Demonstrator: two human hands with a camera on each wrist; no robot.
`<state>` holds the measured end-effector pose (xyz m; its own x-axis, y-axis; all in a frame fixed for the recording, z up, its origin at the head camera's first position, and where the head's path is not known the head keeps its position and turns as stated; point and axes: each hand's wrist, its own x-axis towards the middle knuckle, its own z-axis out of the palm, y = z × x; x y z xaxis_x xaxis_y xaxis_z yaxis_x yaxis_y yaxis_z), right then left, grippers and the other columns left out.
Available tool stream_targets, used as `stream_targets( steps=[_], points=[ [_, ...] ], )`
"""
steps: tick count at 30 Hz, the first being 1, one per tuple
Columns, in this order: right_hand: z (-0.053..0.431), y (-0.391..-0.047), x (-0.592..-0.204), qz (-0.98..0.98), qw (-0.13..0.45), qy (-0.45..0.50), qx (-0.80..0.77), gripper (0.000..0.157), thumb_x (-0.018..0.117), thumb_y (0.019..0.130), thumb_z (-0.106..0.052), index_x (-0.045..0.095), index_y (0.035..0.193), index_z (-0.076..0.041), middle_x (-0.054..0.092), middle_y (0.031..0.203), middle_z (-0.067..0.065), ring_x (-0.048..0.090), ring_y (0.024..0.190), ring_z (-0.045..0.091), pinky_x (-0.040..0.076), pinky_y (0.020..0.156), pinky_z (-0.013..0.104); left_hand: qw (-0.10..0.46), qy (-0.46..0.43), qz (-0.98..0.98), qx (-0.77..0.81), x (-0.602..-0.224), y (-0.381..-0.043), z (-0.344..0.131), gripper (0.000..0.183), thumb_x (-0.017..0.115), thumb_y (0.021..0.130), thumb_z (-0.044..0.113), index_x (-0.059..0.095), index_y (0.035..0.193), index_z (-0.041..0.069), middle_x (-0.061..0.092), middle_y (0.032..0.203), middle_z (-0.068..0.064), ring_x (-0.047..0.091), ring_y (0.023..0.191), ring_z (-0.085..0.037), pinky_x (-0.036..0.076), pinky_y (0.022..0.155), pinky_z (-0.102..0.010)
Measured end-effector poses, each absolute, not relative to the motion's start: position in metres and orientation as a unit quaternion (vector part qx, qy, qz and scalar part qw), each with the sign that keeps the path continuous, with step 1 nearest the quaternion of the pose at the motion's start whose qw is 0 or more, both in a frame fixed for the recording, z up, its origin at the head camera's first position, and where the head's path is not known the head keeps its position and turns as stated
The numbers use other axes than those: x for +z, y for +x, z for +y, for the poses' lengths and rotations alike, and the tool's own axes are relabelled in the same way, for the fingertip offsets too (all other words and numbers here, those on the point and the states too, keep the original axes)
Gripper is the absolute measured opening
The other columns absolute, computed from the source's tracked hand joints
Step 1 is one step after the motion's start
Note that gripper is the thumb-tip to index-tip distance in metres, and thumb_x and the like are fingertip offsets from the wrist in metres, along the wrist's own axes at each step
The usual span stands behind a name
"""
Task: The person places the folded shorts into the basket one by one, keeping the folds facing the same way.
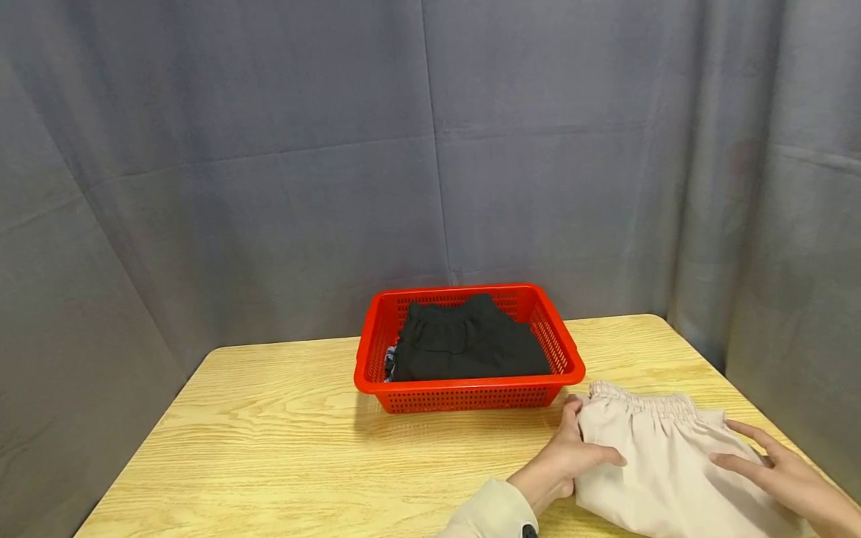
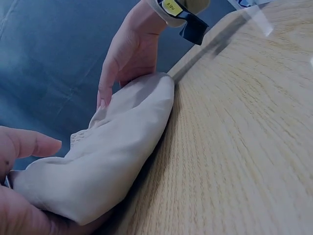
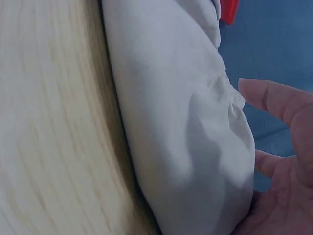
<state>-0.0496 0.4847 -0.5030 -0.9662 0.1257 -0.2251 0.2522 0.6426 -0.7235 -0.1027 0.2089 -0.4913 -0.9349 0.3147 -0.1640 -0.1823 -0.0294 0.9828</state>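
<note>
Folded beige pants (image 1: 662, 463) with a gathered elastic waistband lie at the front right of the table. At their left edge is my left hand (image 1: 565, 456), its thumb stretched over the top of the cloth. In the left wrist view, that thumb stands a little above the fabric (image 2: 112, 156), while the other fingers go under the edge and are partly hidden. My right hand (image 1: 783, 474) is spread at the right side of the pants. Its thumb (image 3: 264, 95) reaches close to the waistband in the right wrist view, and its lower fingers are partly behind the cloth.
A red plastic basket (image 1: 464, 385) stands at the back middle of the table, just beyond the pants. Folded black clothing (image 1: 471, 347) lies in it, with a bit of patterned cloth (image 1: 390, 362) at the left. Grey curtains (image 1: 269, 187) surround the wooden table (image 1: 323, 456).
</note>
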Motion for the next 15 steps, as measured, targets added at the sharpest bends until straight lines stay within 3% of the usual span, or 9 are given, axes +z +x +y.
stream_targets(
  steps=[3,6,8,10,12,15],
  points=[
    [0.483,-0.049,-0.504,0.892,0.074,0.096,-0.435,0.092,0.056,0.096,-0.046,0.002,0.151,0.002,-0.006,0.148,0.04,0.009,0.129,0.061,0.025,0.094,0.068,0.175,0.055,0.671,0.718,-0.492,-0.103,0.209,0.081,0.071,0.061,-0.021,0.044,0.125,0.021,0.047,0.116,-0.005,0.051,0.097,-0.025,0.045,0.088,-0.048],
    [0.483,-0.047,-0.509,0.892,0.051,0.07,-0.444,0.087,0.059,0.096,-0.038,0.006,0.151,0.004,-0.003,0.149,0.039,0.002,0.132,0.059,0.021,0.093,0.071,0.191,0.063,0.661,0.723,-0.494,-0.103,0.208,0.081,0.069,0.062,-0.023,0.046,0.125,0.022,0.048,0.116,-0.005,0.052,0.097,-0.025,0.045,0.088,-0.047],
    [0.484,-0.044,-0.516,0.894,0.027,0.045,-0.444,0.082,0.06,0.096,-0.033,0.01,0.152,0.002,-0.001,0.157,0.024,0.001,0.136,0.053,0.025,0.098,0.061,0.206,0.068,0.654,0.724,-0.496,-0.104,0.206,0.081,0.067,0.062,-0.024,0.047,0.125,0.023,0.048,0.116,-0.005,0.053,0.096,-0.026,0.046,0.087,-0.047],
    [0.485,-0.041,-0.522,0.898,0.003,0.019,-0.439,0.076,0.06,0.097,-0.029,0.015,0.153,-0.003,0.003,0.159,0.001,0.001,0.143,0.023,0.03,0.099,0.044,0.22,0.073,0.647,0.726,-0.497,-0.105,0.204,0.083,0.065,0.062,-0.026,0.049,0.125,0.026,0.048,0.113,-0.005,0.054,0.094,-0.026,0.047,0.085,-0.048],
    [0.486,-0.037,-0.526,0.899,-0.017,-0.006,-0.438,0.069,0.058,0.098,-0.025,0.021,0.154,-0.011,0.008,0.148,-0.021,0.005,0.132,-0.008,0.028,0.092,0.023,0.228,0.075,0.646,0.724,-0.498,-0.106,0.203,0.086,0.064,0.062,-0.027,0.05,0.126,0.028,0.047,0.115,-0.005,0.054,0.095,-0.026,0.046,0.086,-0.048],
    [0.487,-0.033,-0.524,0.899,-0.044,-0.026,-0.435,0.062,0.058,0.097,-0.02,0.031,0.153,-0.02,0.017,0.133,-0.036,0.019,0.106,-0.027,0.026,0.079,0.011,0.235,0.076,0.649,0.719,-0.496,-0.107,0.201,0.088,0.064,0.062,-0.027,0.053,0.127,0.031,0.044,0.123,-0.006,0.051,0.1,-0.027,0.043,0.091,-0.049]
  ],
)
